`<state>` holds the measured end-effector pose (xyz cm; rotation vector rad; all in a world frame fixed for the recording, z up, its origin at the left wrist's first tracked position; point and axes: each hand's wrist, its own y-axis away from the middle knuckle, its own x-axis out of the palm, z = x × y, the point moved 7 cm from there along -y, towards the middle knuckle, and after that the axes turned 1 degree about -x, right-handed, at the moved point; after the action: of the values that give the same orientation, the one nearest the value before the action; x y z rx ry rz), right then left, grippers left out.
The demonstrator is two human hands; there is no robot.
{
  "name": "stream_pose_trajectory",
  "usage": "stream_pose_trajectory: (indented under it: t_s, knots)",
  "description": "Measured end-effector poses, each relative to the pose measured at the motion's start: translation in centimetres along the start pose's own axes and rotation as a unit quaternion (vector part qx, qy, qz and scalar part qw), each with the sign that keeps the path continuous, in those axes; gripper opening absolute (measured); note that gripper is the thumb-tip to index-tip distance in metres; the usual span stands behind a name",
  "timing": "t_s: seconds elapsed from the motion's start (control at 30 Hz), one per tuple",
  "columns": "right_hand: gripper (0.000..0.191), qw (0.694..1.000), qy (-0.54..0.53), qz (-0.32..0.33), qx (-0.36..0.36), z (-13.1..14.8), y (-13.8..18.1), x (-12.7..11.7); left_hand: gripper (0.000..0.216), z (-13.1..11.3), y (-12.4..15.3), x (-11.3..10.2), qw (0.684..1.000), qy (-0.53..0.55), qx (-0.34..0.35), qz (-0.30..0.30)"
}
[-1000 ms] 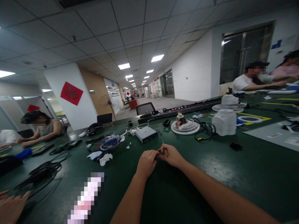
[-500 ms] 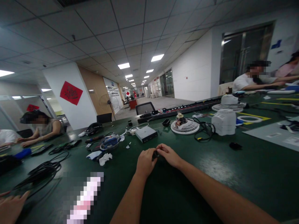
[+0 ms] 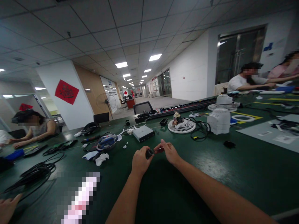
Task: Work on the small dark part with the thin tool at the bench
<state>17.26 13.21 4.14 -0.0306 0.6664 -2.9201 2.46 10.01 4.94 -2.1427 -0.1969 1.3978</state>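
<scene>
Over the dark green table [image 3: 210, 174], my left hand [image 3: 139, 161] is closed round a small black cylindrical part [image 3: 149, 153] whose end shows between thumb and fingers. My right hand [image 3: 168, 151] sits just right of it, its thumb and forefinger pinched on something thin and reddish at the part's end; the other fingers are spread. Both forearms reach in from the bottom edge.
Behind my hands lie a grey box [image 3: 143, 133], a white fan grille with a motor [image 3: 181, 125], a white fan body [image 3: 218, 120], a blue-and-white device [image 3: 106, 141] and black cables [image 3: 32, 172]. Other people sit at the left [image 3: 35, 128] and far right [image 3: 247, 79]. Another person's hand [image 3: 6, 210] rests at the bottom left.
My hands have drawn slightly apart, so the black part now shows in my left hand. The thin pin seen upright a second ago is out of sight. The view has shifted a little.
</scene>
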Motion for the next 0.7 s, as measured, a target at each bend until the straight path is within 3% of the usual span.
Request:
stream_pose_trajectory:
  t_s: [0.3, 0.5, 0.7]
  knots:
    - [0.063, 1.0, -0.007, 0.013, 0.0, -0.11, 0.02, 0.52, 0.02, -0.31, -0.06, 0.12, 1.0, -0.008, 0.021, 0.013]
    - [0.038, 0.999, 0.019, -0.03, 0.002, -0.42, -0.19, -0.39, 0.023, -0.44, 0.06, 0.21, 0.999, -0.021, 0.031, 0.014]
    - [0.034, 1.0, -0.013, 0.005, 0.028, -0.27, -0.02, 0.08, 0.02, -0.47, 0.12, 0.4, 0.999, -0.032, 0.031, 0.028]
